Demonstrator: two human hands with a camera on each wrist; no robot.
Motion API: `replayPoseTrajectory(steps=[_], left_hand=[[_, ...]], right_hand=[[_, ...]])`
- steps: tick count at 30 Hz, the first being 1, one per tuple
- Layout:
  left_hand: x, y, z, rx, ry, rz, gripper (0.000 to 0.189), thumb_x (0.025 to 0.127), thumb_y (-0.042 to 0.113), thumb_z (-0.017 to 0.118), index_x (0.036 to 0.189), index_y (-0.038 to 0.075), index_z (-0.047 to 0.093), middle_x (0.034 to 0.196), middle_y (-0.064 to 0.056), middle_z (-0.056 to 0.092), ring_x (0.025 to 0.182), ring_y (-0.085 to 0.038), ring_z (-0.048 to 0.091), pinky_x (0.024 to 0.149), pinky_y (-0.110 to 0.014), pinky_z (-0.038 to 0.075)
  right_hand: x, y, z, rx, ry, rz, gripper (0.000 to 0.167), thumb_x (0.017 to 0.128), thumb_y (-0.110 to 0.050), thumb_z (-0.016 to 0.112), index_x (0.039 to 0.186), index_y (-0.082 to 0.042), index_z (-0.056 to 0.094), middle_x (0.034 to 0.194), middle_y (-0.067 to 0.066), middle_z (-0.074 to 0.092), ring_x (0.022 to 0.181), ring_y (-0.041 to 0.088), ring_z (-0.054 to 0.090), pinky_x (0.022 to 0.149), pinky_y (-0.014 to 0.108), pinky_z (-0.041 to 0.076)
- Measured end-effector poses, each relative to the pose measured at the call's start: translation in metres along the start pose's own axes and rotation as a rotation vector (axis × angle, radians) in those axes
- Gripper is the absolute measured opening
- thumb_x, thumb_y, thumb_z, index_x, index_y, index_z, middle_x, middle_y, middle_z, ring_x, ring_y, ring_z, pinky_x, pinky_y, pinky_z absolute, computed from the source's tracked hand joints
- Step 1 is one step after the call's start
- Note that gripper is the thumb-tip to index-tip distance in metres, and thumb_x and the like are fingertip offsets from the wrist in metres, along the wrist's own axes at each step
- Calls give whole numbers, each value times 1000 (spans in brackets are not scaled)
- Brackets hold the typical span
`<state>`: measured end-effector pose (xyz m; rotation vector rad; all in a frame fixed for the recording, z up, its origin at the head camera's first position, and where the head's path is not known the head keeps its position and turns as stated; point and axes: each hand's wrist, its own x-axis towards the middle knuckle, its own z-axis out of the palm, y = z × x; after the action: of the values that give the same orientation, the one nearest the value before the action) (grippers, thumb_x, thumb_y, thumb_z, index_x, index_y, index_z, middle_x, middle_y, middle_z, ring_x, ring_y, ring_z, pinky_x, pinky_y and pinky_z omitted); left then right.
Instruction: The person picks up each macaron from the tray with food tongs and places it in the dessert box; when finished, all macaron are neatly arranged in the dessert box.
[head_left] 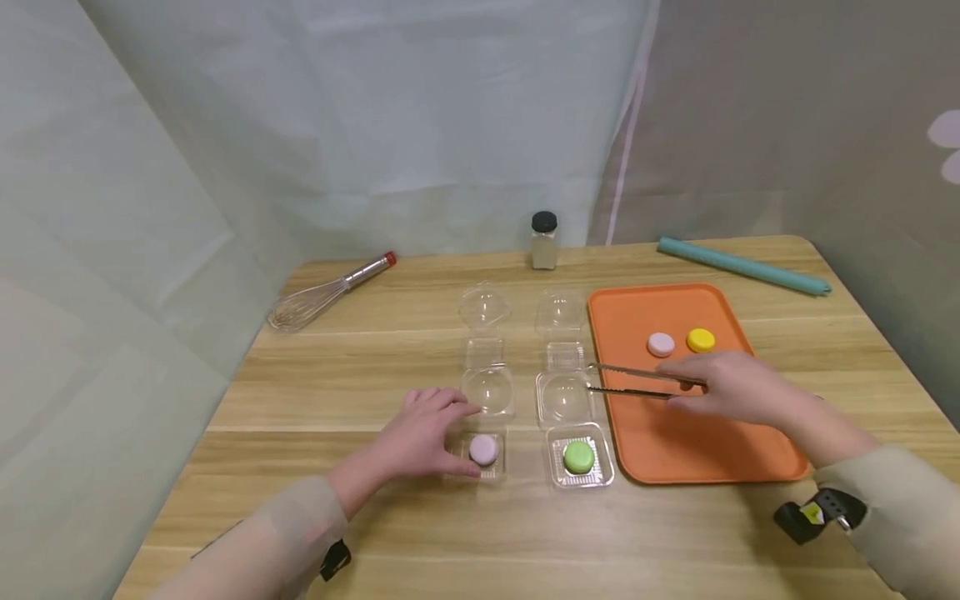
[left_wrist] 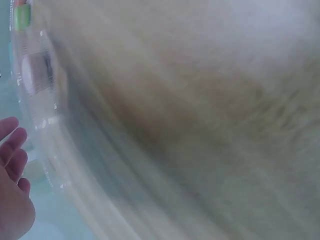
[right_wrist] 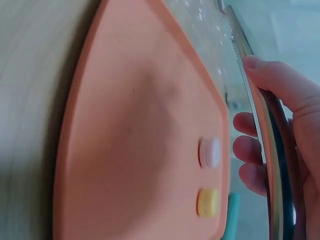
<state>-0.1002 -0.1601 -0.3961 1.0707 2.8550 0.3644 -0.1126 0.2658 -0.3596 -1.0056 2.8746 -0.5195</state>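
While the right hand (head_left: 738, 387) grips metal tongs (head_left: 637, 381) over the orange tray (head_left: 675, 450), mid-right of frame, tips apart and empty, the left hand (head_left: 423, 433) rests with loosely spread fingers on the clear box (head_left: 480, 454) holding a pink macaron (head_left: 483, 449), lower centre. Green macaron (head_left: 578, 456) sits boxed just right of it. Pink (head_left: 660, 343) and yellow (head_left: 701, 339) macarons lie on the tray's far part. Whisk (head_left: 322, 293) upper left.
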Motion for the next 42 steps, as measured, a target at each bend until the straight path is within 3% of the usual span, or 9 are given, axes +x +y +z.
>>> replayPoseTrajectory(steps=[5,11,18,25,34,38,42], left_hand=[[6,2,-9,0,-12,-5,81,65,64,72,128,16,56,121,-1,54,111,-23,45,89,-41,31],[18,1,-23,-11,-2,-16,84,66,62,73,132,14,52,128,-7,52,116,-28,42,92,-46,29],[37,-5,-34,-21,-1,-67,84,69,58,73,136,13,48,134,-11,48,121,-32,40,97,-52,26],[64,-8,-40,-48,-24,-83,89,69,56,75,140,14,42,137,-10,46,124,-32,37,99,-54,23],[109,-1,-45,-58,-49,-107,87,73,54,73,142,14,40,141,-9,41,127,-32,34,100,-52,20],[124,2,-44,-30,-97,-137,87,75,57,70,144,15,36,146,-8,36,131,-33,29,103,-53,18],[136,4,-40,-13,-140,-147,88,77,58,66,146,16,32,148,-8,32,134,-34,26,105,-55,15]], right_hand=[[-10,10,-10,26,23,67,42,78,-22,76,117,-11,67,93,-4,66,75,8,57,58,24,44],[-18,20,-17,-4,31,170,44,79,-25,75,117,-7,66,99,5,68,75,13,57,60,29,45],[-24,36,-17,-1,27,242,48,82,-32,72,119,-3,63,90,0,67,76,15,59,62,33,47],[-37,54,-19,-7,39,329,51,83,-33,70,121,-1,61,89,4,68,76,17,59,63,37,47],[-47,69,-19,28,43,426,57,85,-37,67,125,3,57,104,23,65,92,37,61,72,50,47],[-50,77,-15,31,42,450,59,85,-39,67,126,3,56,99,20,67,89,34,61,69,47,47],[-54,83,-12,29,44,463,60,85,-39,67,126,4,55,100,24,66,91,40,60,73,52,46]])
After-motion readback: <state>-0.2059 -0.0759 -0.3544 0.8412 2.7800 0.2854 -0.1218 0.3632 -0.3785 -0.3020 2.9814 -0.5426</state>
